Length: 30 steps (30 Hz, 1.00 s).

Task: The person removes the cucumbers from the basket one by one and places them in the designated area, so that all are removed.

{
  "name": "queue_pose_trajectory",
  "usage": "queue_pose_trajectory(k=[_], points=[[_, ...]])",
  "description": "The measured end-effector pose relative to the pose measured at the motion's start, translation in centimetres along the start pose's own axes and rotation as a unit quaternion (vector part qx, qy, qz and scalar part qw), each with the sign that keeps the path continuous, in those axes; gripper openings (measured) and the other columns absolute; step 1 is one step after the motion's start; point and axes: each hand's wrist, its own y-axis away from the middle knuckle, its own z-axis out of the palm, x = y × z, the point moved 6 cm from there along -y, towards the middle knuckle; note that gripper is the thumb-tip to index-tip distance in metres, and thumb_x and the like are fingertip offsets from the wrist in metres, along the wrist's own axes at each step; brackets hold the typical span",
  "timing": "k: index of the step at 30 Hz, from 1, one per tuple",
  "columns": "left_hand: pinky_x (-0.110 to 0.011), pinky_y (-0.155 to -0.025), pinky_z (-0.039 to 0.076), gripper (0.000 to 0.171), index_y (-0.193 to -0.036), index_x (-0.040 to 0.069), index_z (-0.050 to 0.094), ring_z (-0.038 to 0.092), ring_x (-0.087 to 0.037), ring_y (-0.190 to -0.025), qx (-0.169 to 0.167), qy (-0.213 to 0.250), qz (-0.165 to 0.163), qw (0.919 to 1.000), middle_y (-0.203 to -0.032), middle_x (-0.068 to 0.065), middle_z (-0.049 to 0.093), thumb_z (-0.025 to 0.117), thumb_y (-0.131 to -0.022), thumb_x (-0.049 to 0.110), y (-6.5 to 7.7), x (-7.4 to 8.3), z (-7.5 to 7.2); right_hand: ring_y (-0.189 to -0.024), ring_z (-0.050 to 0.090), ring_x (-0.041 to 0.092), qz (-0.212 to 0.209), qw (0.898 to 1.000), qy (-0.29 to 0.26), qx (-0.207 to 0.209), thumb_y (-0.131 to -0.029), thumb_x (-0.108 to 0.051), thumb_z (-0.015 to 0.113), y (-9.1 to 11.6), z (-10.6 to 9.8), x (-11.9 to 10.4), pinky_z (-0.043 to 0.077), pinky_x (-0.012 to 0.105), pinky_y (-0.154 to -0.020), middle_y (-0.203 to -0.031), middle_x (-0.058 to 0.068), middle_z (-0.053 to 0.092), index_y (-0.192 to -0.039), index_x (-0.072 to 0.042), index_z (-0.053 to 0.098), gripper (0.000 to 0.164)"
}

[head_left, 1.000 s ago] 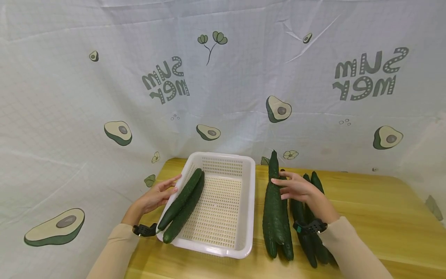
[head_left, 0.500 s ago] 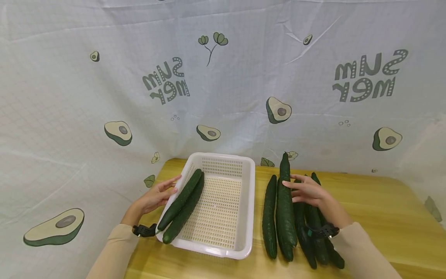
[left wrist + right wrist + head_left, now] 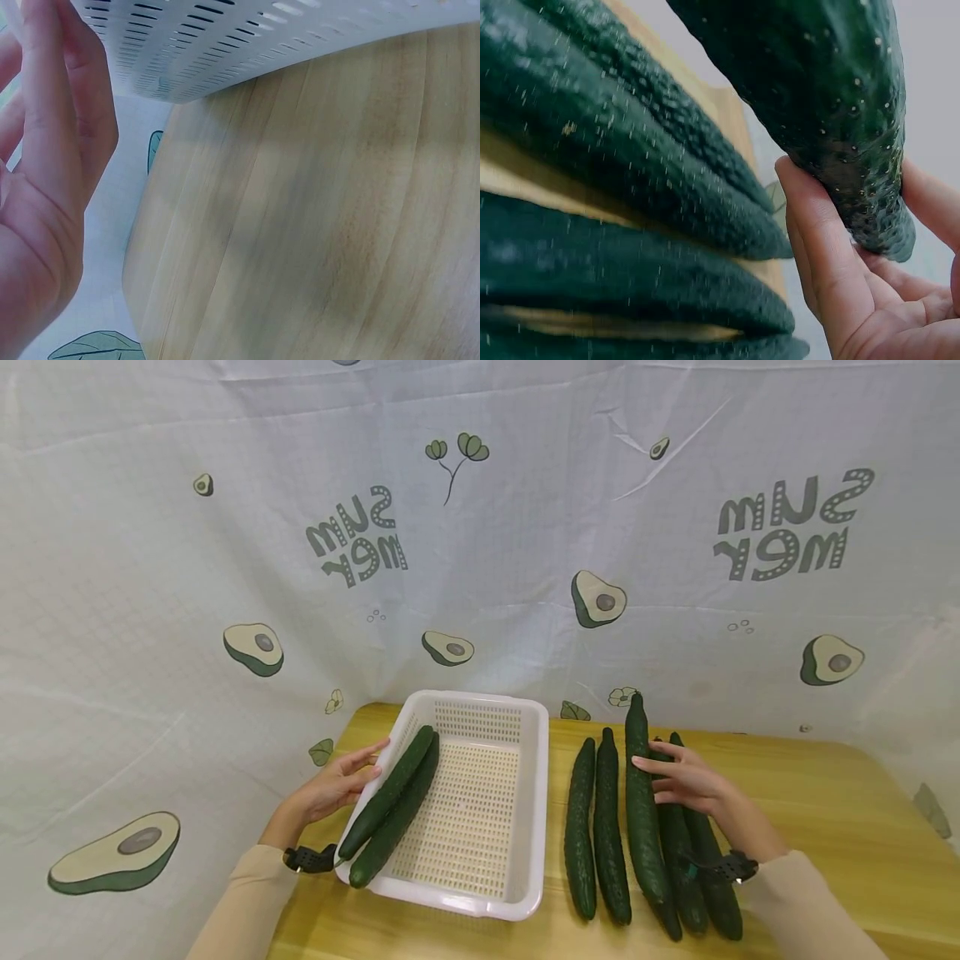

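Right hand point(image 3: 684, 779) has its grip clamped on a cucumber point(image 3: 642, 814) near its far end, over the row point(image 3: 580, 831), likely for easy angling; left hand point(image 3: 333, 787) touches the basket point(image 3: 539, 810), straight-fingered, probably steadying it.

Curtained-off spot, room type unclear: avocado-print cloth point(image 3: 525, 510), wooden tabletop point(image 3: 810, 802)

Diffuse light (soft shadows).

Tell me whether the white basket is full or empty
Neither: the white basket is partly filled. Two cucumbers lie along its left side, and most of its slotted floor shows bare.
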Motion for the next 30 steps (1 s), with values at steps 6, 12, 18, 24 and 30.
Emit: queue_pose_trajectory(k=[6,12,18,24,30], points=[[-0.035,-0.081,0.058,0.061,-0.161,0.016,0.021,0.064,-0.019,-0.1,0.001,-0.005,0.004,1.0,-0.138,-0.009,0.045,0.049,-0.106,0.011,0.0,-0.2,-0.1,-0.138,0.008,0.061,0.006,1.0,0.009,0.009,-0.105,-0.028,0.054,0.5,-1.6,0.9,0.056,0.032,-0.075,-0.154,0.041,-0.01,-0.155,0.002,-0.015,0.091],[-0.033,-0.079,0.058,0.062,-0.161,0.017,0.021,0.064,-0.018,-0.098,0.002,-0.005,0.002,1.0,-0.137,-0.01,0.046,0.05,-0.106,0.011,0.0,-0.2,-0.1,-0.138,0.009,0.06,0.013,1.0,0.015,0.021,-0.105,-0.028,0.054,1.2,-3.2,1.5,0.055,0.03,-0.074,-0.154,0.04,-0.012,-0.155,0.001,-0.015,0.09],[-0.033,-0.08,0.058,0.062,-0.161,0.018,0.022,0.064,-0.017,-0.099,0.002,-0.005,0.002,1.0,-0.137,-0.009,0.046,0.05,-0.106,0.012,-0.1,-0.3,-0.2,-0.085,0.061,0.016,0.012,0.999,0.016,0.03,-0.105,-0.03,0.054,1.9,-4.7,1.9,0.053,0.027,-0.065,-0.153,0.039,0.005,-0.156,0.003,-0.011,0.088],[-0.034,-0.08,0.058,0.062,-0.161,0.019,0.022,0.065,-0.017,-0.099,0.003,-0.007,0.004,1.0,-0.137,-0.01,0.048,0.051,-0.106,0.013,-0.1,-0.4,-0.3,-0.087,0.061,0.001,0.018,0.999,0.009,0.027,-0.105,-0.029,0.054,2.5,-6.0,2.7,0.056,0.03,-0.07,-0.153,0.042,-0.007,-0.154,0.003,-0.014,0.09],[-0.034,-0.08,0.058,0.062,-0.161,0.019,0.022,0.064,-0.017,-0.099,0.006,-0.005,0.003,1.0,-0.138,-0.011,0.046,0.052,-0.106,0.014,-0.2,-0.4,-0.2,-0.111,0.063,0.028,0.027,0.998,0.041,0.032,-0.107,-0.031,0.049,3.0,-7.6,3.4,0.057,0.036,-0.082,-0.152,0.043,-0.011,-0.153,0.005,-0.017,0.088]])
